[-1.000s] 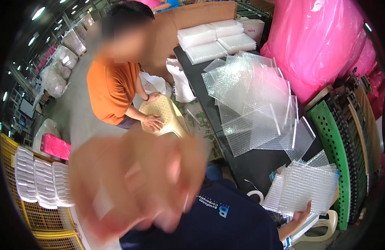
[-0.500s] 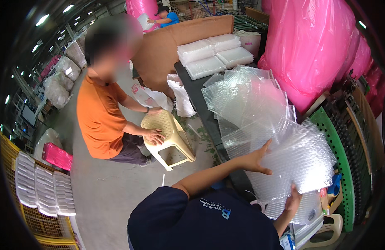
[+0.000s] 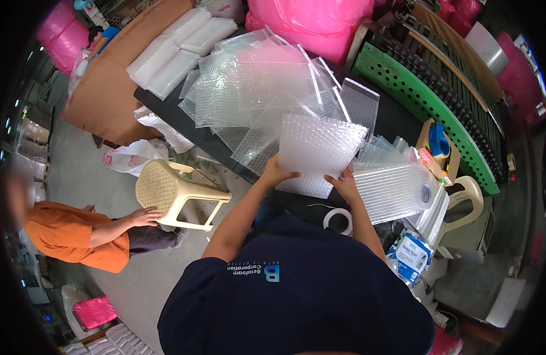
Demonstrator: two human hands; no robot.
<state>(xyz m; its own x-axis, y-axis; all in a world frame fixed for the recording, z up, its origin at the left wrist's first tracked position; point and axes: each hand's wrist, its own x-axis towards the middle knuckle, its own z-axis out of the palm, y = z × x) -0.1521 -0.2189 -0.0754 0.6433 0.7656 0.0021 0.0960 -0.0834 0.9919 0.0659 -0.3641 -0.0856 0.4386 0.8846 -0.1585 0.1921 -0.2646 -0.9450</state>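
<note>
Left hand [image 3: 277, 173]: I grip the bubble-wrap sheet [image 3: 318, 152] by its near edge.
Right hand [image 3: 344, 182]: grips the same edge, keeping it flat above the surface [image 3: 397, 121].

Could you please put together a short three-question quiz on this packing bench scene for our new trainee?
1. True or false: both hands grip the same bubble-wrap sheet.
2. What does the co-worker in the orange shirt rest a hand on?
A. a cream plastic stool
B. a cardboard box
C. a pink bag
3. Which item lies on the black table just below the right hand?

Key
1. True: the left hand and the right hand hold its lower edge.
2. A, the cream plastic stool.
3. A white roll of tape.
</note>
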